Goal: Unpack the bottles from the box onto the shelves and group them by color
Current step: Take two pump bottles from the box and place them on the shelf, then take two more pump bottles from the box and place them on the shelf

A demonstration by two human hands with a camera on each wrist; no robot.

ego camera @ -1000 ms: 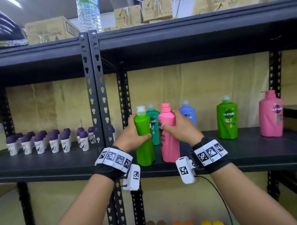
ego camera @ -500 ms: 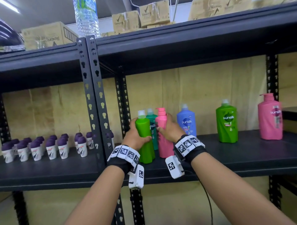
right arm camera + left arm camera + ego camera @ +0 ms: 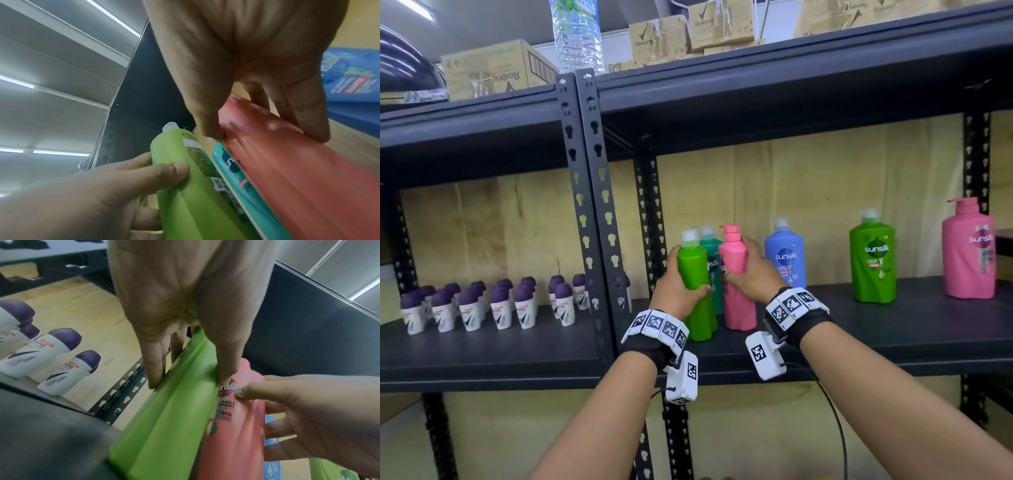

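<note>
My left hand grips a slim green bottle with a white cap, and my right hand grips a slim pink pump bottle. Both bottles stand side by side on the dark shelf, close to the upright post. A teal bottle stands just behind them. In the left wrist view my fingers wrap the green bottle beside the pink bottle. The right wrist view shows my fingers round the pink bottle, with the teal bottle and green bottle alongside.
Farther right on the shelf stand a blue bottle, a wide green bottle and a large pink pump bottle. Several purple-capped roll-ons fill the left bay. Cardboard boxes sit on the top shelf.
Both hands have moved forward and set the green and pink bottles deeper on the shelf, in front of the teal one. The blue bottle is now uncovered.
</note>
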